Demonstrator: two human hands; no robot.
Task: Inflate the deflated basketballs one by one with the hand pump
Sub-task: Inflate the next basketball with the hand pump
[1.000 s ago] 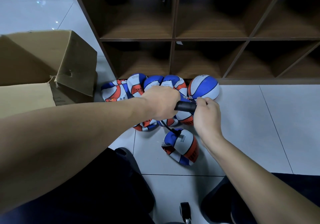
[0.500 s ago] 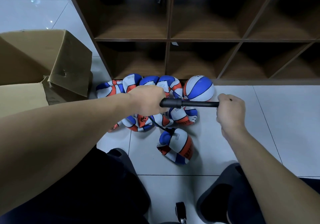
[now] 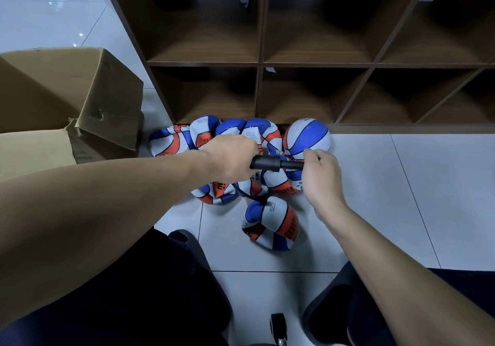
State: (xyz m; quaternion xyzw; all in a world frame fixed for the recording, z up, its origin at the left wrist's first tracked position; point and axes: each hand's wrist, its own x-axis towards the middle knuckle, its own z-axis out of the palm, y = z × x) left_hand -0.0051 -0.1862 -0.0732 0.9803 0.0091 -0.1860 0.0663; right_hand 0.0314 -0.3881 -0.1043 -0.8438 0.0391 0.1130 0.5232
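The dark wooden shelf unit [image 3: 294, 64] fills the 12 o'clock half of the view, its cubbies showing nothing inside. An opened cardboard box [image 3: 80, 99] stands at 9 o'clock. Along the shelf's foot lies the heap of deflated basketballs [image 3: 214, 136], and at its 1 o'clock end sits one round, inflated ball [image 3: 308, 138].

Half a second ago the pump rod was drawn far out, with the right hand well off toward 3 o'clock; now the hands are close again and only a short stub of rod shows. That reads as the push half of a stroke, so air is probably going into the crumpled ball [image 3: 272, 222] lying alone on the tiles at 6 o'clock of the hands. A thin black hose [image 3: 247, 194] runs from the pump down to it; the needle's seat is too small to make out. The ball is still creased, so I judge many strokes remain, and the heap is untouched.

The left hand [image 3: 233, 158] wraps its curled fingers round the barrel of the hand pump [image 3: 265, 163]. The right hand [image 3: 320, 174] is fisted over the handle end, fingers closed round it.

Open tile stretches toward 3 o'clock, giving the right hand room for the outward pull. Toward 12 o'clock the shelf edge is near, and the inflated ball sits just beside the right knuckles.
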